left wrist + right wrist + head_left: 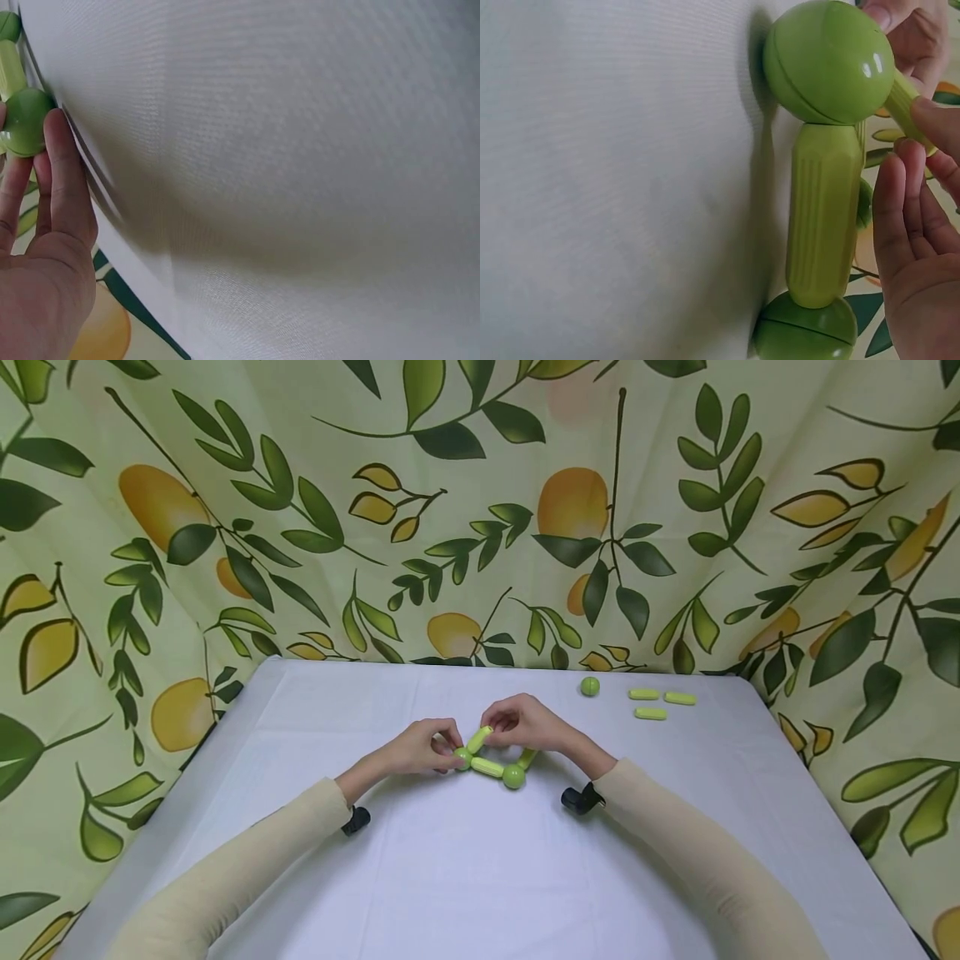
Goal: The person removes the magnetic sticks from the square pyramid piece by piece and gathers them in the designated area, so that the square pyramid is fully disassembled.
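Observation:
A small frame of yellow-green ribbed rods and shiny green balls lies on the white table. My left hand (423, 747) pinches the left corner ball (463, 759), seen larger as a ball (27, 124) at the fingertips in the left wrist view. From that ball a slanted rod (479, 740) rises, its upper end pinched by my right hand (528, 724). A front rod (487, 767) joins the left ball to a front ball (513, 777). Another rod (527, 757) leads from there partly behind my right hand. In the right wrist view, a ribbed rod (823, 214) stands between two balls.
Behind my right hand, a loose ball (590, 686) lies near the table's far edge. To its right are three loose rods (650, 714). A leaf-and-fruit patterned curtain (480, 527) hangs around the white table (450, 877). Black wrist cameras (581, 800) sit under the sleeves.

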`<state>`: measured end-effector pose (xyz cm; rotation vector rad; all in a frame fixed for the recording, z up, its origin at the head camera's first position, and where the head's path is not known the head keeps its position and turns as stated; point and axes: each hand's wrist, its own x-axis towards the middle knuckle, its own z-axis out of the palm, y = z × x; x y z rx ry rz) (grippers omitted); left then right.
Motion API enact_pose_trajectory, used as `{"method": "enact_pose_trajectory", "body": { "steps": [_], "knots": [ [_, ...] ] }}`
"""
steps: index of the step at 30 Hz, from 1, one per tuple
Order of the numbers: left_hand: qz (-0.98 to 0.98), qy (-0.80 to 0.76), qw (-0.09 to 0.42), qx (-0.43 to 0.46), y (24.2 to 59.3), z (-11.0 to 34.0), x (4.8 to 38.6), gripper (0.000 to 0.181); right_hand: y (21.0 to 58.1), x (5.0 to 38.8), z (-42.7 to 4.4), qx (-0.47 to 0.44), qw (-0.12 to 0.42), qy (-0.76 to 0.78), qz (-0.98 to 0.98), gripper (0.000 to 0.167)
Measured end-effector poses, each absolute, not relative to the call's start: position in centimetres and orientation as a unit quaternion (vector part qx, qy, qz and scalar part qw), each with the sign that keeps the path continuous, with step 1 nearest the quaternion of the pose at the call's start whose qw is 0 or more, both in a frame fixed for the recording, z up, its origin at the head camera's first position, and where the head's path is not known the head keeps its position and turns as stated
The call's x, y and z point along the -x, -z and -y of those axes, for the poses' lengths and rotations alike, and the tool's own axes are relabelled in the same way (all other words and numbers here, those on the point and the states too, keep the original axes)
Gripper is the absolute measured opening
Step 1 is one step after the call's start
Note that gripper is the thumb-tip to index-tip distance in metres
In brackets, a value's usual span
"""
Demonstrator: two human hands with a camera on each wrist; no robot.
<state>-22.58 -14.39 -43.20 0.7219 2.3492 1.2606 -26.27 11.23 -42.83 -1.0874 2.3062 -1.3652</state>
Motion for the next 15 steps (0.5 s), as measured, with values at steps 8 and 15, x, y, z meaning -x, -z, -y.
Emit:
{"method": "enact_pose_trajectory", "body": {
  "steps": [8,15],
  "knots": [
    [-0.831,-0.451,0.193,-0.261,43.2,14.3,22.6,0.022,41.7,27.0,-11.8,0.347,0.082,0.466,-0.809,0.016],
    [-0.83,-0.457,0.193,-0.255,43.3,14.3,22.4,0.021,41.1,27.1,-14.2,0.335,0.091,0.509,-0.788,0.019]
  ]
}}
